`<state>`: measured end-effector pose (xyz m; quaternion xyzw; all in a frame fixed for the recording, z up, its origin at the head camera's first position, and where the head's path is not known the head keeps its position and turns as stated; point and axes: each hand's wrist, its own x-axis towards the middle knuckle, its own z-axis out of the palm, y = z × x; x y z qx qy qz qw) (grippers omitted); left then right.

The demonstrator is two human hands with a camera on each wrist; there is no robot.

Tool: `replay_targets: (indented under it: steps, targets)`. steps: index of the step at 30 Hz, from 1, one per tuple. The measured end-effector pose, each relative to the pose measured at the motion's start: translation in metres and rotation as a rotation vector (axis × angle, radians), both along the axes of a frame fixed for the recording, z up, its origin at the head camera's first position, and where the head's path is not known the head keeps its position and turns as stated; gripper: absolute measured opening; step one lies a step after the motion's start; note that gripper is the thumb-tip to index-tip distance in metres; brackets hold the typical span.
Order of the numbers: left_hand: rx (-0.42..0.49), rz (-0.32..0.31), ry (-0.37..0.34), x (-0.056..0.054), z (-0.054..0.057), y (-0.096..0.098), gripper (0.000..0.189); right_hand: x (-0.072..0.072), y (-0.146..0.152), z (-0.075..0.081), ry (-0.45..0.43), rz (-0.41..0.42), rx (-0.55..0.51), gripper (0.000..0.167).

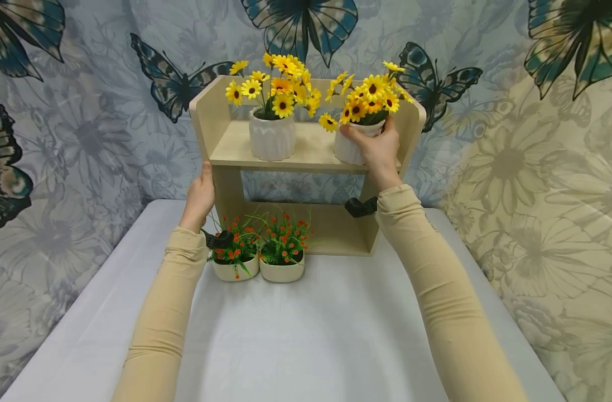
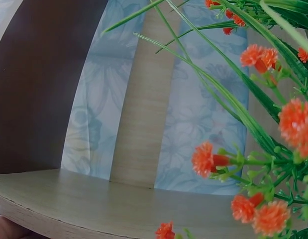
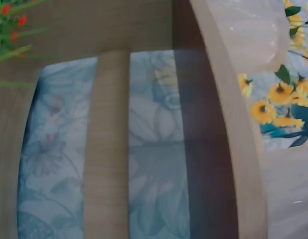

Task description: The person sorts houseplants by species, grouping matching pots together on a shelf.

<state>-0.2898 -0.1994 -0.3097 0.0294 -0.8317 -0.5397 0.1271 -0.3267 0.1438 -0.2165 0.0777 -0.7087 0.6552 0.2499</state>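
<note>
My right hand grips the right-hand white flower pot, thumb at the near left of its rim and fingers at the right. Yellow daisy-like flowers rise from this pot, which is on the upper board of a light wooden shelf. Part of it also appears as a white pot in the right wrist view. My left hand rests against the outer left side of the shelf, thumb pointing up along its front edge; its other fingers are mostly hidden.
A matching white pot of yellow flowers stands left on the upper board. Two cream pots, a left one and a right one, with red flowers and long leaves stand before the lower board on the white-covered table.
</note>
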Motion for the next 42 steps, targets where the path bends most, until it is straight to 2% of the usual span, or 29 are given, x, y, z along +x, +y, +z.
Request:
replay_targets:
  steps: [9,23,30,38,42]
  targets:
    - [-0.014,0.009,-0.002,0.001,0.0,0.0,0.083,-0.007,0.0,0.0,-0.021,-0.021,0.004,0.082]
    - [-0.008,-0.01,-0.008,0.0,-0.002,0.001,0.083,-0.011,-0.001,-0.003,-0.013,-0.034,0.014,0.082]
    - [-0.01,0.007,0.017,0.0,0.001,0.002,0.082,-0.012,0.001,-0.002,-0.028,0.026,-0.012,0.087]
    - [-0.007,0.001,0.015,0.0,-0.002,0.002,0.082,-0.01,0.002,-0.003,-0.075,0.022,0.007,0.091]
    - [-0.004,0.006,0.015,-0.001,-0.002,0.002,0.083,-0.009,0.002,-0.003,-0.067,0.029,0.004,0.09]
